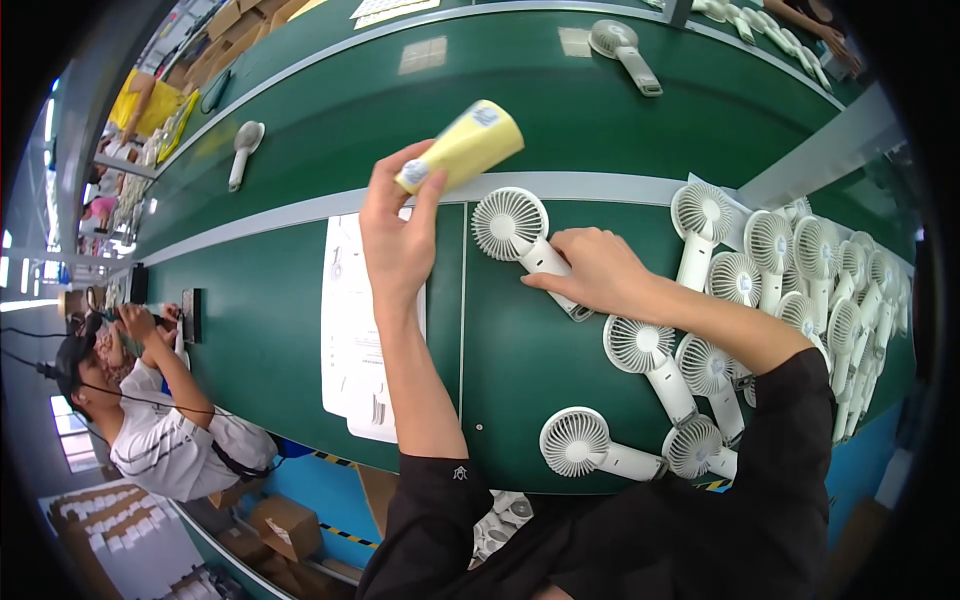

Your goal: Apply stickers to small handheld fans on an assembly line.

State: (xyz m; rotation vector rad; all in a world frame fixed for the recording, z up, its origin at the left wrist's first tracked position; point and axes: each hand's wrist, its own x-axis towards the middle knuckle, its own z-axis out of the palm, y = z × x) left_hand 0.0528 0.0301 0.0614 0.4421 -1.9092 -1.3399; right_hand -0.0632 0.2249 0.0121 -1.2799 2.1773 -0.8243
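Note:
My left hand (pixel 398 235) is raised over the rail behind the table. Its thumb and fingers pinch a curled yellow sticker sheet (pixel 475 148), which has small silvery-blue labels on it. My right hand (pixel 605 268) is closed on the handle of a white handheld fan (pixel 510 222), lying on the green table with its round grille toward the far left. Nearest to that hand, on its near side, is another white fan (pixel 640 343). One more fan (pixel 575 441) rests by the table's near edge.
White fans (pixel 818 250) crowd the right side. Printed white sheets (pixel 357 330) lie left of my left forearm. Beyond the metal rail (pixel 610 185), a green belt (pixel 330 130) carries two spaced fans. A metal post (pixel 820 145) stands at right. A co-worker (pixel 180 430) works at far left.

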